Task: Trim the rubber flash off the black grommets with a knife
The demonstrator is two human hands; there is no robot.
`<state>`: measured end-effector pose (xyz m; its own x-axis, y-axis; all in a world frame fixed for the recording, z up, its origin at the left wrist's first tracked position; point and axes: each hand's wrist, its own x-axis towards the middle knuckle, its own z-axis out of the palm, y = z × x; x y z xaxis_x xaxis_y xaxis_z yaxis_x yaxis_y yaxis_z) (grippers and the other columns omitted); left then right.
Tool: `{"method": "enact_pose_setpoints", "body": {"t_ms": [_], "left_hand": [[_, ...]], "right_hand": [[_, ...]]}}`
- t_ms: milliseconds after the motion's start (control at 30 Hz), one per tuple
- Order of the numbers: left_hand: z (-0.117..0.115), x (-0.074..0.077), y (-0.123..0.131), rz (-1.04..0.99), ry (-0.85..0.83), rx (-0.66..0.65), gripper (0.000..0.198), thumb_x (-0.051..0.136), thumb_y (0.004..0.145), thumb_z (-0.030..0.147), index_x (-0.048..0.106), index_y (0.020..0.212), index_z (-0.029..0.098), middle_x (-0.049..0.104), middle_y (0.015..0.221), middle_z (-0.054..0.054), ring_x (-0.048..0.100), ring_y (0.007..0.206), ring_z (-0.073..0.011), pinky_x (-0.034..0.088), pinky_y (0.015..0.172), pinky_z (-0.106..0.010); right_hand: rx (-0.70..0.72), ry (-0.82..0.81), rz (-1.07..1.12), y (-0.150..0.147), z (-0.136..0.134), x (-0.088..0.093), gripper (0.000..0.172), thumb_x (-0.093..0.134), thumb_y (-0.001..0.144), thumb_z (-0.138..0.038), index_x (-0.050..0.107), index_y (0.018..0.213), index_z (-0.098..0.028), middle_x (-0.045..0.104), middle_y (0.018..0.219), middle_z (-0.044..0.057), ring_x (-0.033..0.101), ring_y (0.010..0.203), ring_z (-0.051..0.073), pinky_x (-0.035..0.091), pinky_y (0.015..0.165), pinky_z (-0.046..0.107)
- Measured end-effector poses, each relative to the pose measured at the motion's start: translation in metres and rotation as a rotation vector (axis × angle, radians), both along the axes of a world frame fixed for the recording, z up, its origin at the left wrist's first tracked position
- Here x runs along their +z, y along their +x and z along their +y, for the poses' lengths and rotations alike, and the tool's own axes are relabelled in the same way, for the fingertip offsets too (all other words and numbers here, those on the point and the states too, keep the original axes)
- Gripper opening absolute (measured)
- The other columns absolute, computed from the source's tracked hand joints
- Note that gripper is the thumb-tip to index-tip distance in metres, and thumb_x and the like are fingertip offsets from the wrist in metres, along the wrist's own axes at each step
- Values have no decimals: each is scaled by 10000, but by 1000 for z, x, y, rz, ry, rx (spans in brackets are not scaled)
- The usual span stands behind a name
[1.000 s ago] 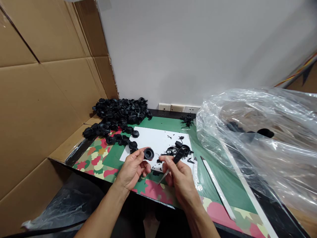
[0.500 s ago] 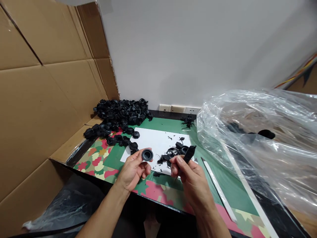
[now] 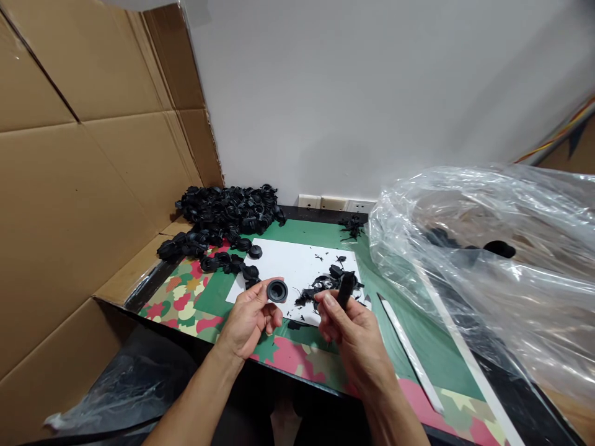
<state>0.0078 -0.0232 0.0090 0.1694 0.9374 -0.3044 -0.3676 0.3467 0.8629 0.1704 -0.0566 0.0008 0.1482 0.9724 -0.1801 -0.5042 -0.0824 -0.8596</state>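
My left hand [image 3: 248, 319] pinches a round black rubber boot [image 3: 277, 291] between thumb and fingers, its open end facing me. In my right hand [image 3: 346, 325] is a black stick-shaped tool [image 3: 345, 290], gripped like a pen and sticking up past the fingers; its lower end is hidden, so its kind is unclear. Both hands are over the near edge of a white sheet [image 3: 279, 257]. Beyond my right hand lie black rubber scraps [image 3: 320, 286] on that sheet. Several more ribbed rubber boots [image 3: 227, 263] trail toward my left hand.
A large heap of rubber boots [image 3: 227, 210] sits at the back left beside a cardboard wall [image 3: 93, 155]. Clear plastic bagging [image 3: 465, 217] covers the right side. A white strip [image 3: 411, 356] lies on the green mat [image 3: 446, 353]. More scraps [image 3: 352, 227] lie near the sockets [image 3: 334, 203].
My right hand has turned, and the tool in it now stands more upright, its top shifted left. My left hand keeps the rubber boot in nearly the same place.
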Motion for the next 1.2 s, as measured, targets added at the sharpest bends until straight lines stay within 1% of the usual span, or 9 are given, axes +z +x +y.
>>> {"method": "enact_pose_setpoints", "body": {"t_ms": [133, 267, 500, 700, 833, 900, 1033, 1133, 1200], "left_hand": [[0, 1, 2, -5, 4, 0, 412, 753, 684, 413, 673, 972, 128, 631, 674, -30, 548, 435, -90, 308, 336, -166], [0, 2, 2, 0, 8, -6, 409, 759, 673, 415, 676, 953, 129, 621, 673, -23, 545, 431, -88, 306, 332, -165], [-1, 3, 2, 17, 14, -22, 452, 744, 685, 444, 684, 988, 113, 569, 522, -6, 521, 426, -98, 305, 351, -165], [-2, 1, 2, 30, 17, -24, 474, 740, 685, 459, 683, 1009, 118, 572, 525, -7, 522, 428, -100, 297, 355, -169], [-2, 3, 4, 61, 23, -26, 508, 730, 686, 496, 671, 1014, 112, 562, 484, 3, 507, 406, -92, 295, 358, -164], [-3, 5, 5, 95, 30, -24, 492, 735, 669, 516, 672, 944, 113, 565, 488, 6, 494, 384, -79, 283, 348, -157], [-5, 5, 7, 170, 53, -3, 470, 745, 621, 564, 613, 691, 118, 594, 568, -6, 476, 350, -47, 222, 308, -148], [-5, 4, 7, 223, 60, 15, 516, 728, 602, 612, 552, 594, 126, 546, 502, 13, 442, 320, -38, 188, 298, -146], [-5, 4, 7, 242, 68, 21, 534, 720, 595, 629, 528, 566, 132, 516, 472, 26, 424, 306, -34, 175, 298, -149]], "right_hand": [[-3, 2, 19, 0, 0, -1, 398, 786, 631, -492, 658, 784, -148, 471, 507, -58, 353, 404, 60, 281, 415, 218], [22, -3, 19, 1, 0, 0, 410, 788, 627, -502, 653, 780, -146, 456, 500, -66, 348, 402, 55, 273, 410, 209], [58, -4, -20, -1, 0, 0, 416, 775, 630, -519, 644, 755, -145, 461, 486, -59, 349, 393, 61, 249, 402, 211], [80, -11, -61, -5, 0, 1, 432, 757, 637, -539, 639, 762, -143, 444, 489, -63, 340, 399, 56, 222, 409, 208], [87, -14, -96, -6, 0, 1, 455, 754, 620, -560, 628, 749, -142, 423, 480, -71, 329, 404, 54, 222, 408, 207], [91, -13, -127, -7, 1, 0, 452, 757, 616, -556, 623, 741, -142, 412, 479, -75, 320, 411, 55, 227, 407, 209], [110, -7, -169, -8, 2, -6, 427, 755, 622, -542, 627, 736, -152, 392, 476, -83, 296, 407, 57, 231, 397, 213], [105, -4, -206, -8, 2, -10, 378, 756, 635, -505, 645, 749, -162, 429, 494, -72, 304, 413, 63, 242, 401, 217], [91, 4, -238, -9, 2, -10, 351, 760, 631, -481, 659, 751, -166, 486, 531, -49, 358, 444, 81, 277, 419, 223]]}}
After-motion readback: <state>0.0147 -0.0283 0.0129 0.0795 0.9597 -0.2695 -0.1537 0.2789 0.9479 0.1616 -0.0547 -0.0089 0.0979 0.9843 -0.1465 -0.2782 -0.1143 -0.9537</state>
